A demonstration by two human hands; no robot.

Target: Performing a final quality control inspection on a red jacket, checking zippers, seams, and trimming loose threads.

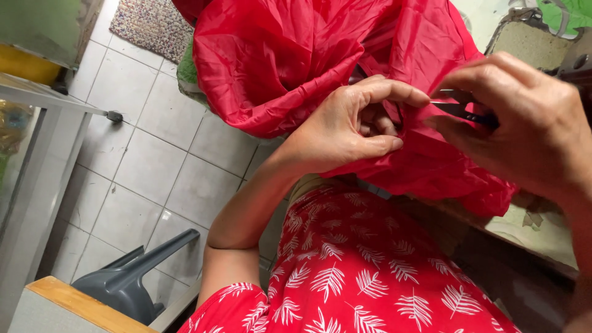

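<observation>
Red shiny fabric [277, 55] bunched over counter [542, 231] edge, draped toward lap. Left hand [345, 126] pinches fold of fabric between thumb and forefinger. Right hand [524, 126] clamped on small dark scissors [465, 112], blades at same fold. Hands close together. Grey plastic chair [132, 277] on tiled floor [148, 154] at left.
</observation>
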